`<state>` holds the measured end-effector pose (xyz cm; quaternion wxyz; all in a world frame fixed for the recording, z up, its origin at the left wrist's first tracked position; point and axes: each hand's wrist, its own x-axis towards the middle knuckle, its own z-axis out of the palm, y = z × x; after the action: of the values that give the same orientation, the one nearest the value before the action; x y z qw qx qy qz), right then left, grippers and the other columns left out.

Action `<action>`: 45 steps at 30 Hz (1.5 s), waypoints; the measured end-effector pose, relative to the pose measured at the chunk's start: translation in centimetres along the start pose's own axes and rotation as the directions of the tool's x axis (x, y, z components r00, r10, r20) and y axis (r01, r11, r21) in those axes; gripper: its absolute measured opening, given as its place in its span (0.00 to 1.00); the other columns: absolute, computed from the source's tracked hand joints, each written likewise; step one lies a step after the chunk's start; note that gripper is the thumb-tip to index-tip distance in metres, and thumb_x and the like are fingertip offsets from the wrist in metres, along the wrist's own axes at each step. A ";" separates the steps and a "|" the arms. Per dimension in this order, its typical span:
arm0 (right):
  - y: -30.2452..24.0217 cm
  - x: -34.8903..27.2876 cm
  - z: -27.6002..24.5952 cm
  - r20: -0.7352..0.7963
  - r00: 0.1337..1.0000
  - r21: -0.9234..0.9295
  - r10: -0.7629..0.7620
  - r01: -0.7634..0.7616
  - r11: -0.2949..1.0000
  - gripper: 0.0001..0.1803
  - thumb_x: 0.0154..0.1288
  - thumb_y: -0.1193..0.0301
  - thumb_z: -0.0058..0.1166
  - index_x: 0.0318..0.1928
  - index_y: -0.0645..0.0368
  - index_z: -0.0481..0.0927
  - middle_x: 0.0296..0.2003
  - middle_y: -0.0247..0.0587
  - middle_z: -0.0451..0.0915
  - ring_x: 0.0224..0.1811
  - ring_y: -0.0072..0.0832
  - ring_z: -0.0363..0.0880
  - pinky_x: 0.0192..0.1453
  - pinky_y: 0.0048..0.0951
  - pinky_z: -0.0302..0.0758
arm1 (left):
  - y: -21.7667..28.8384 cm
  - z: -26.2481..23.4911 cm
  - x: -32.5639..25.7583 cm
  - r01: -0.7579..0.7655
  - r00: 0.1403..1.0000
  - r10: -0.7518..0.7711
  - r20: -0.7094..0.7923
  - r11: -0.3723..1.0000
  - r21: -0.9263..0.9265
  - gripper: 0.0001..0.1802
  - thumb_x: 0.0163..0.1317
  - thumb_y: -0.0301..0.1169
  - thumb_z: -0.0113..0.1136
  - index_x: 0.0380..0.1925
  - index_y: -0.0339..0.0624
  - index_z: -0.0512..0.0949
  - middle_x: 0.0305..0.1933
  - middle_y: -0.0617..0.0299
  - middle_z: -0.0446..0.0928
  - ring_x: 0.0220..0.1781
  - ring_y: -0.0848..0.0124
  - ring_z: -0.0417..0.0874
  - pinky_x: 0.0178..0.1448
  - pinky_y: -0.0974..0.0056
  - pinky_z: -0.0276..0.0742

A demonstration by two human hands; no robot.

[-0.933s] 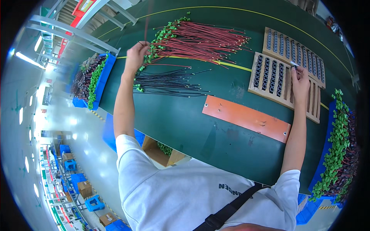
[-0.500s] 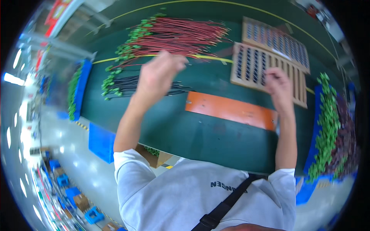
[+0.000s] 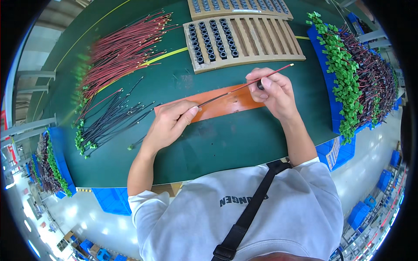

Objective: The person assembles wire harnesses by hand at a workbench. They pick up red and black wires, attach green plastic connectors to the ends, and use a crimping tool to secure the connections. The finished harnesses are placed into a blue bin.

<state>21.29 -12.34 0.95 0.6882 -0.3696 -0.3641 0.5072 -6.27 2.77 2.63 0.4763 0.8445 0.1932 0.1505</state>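
My left hand [image 3: 170,122] pinches the near end of a thin wire pair [image 3: 237,89], one red and one black lead, over an orange mat [image 3: 226,103] on the green table [image 3: 209,143]. My right hand [image 3: 272,89] grips the same wire pair farther along and holds a small black ring [image 3: 260,84] against it. The red tip sticks out past my right hand toward the wooden trays.
A pile of red wires [image 3: 122,50] and a pile of black wires [image 3: 111,119] with green connectors lie at the left. Two slatted wooden trays [image 3: 261,41] holding black rings stand behind the mat. Blue bins of green-plugged wires [image 3: 348,82] sit at the right and far left.
My left hand left the wire piles and came to the orange mat with a wire pair. My right hand came off the wooden tray with a ring and took hold of the wire.
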 end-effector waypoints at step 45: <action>2.3 -0.3 3.1 -0.132 0.991 -0.128 0.008 -0.025 0.991 0.14 0.86 0.61 0.45 0.52 0.58 0.77 0.48 0.49 0.87 0.27 0.15 0.67 0.35 0.19 0.70 | 1.9 4.0 1.7 0.220 0.975 -0.206 0.087 0.956 -0.193 0.15 0.79 0.35 0.58 0.50 0.34 0.85 0.28 0.67 0.77 0.29 0.80 0.74 0.34 0.70 0.71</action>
<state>17.52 -11.76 0.35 0.6810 -0.4490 -0.3469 0.4630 -2.66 -0.32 2.39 0.5788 0.7707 0.2511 0.0893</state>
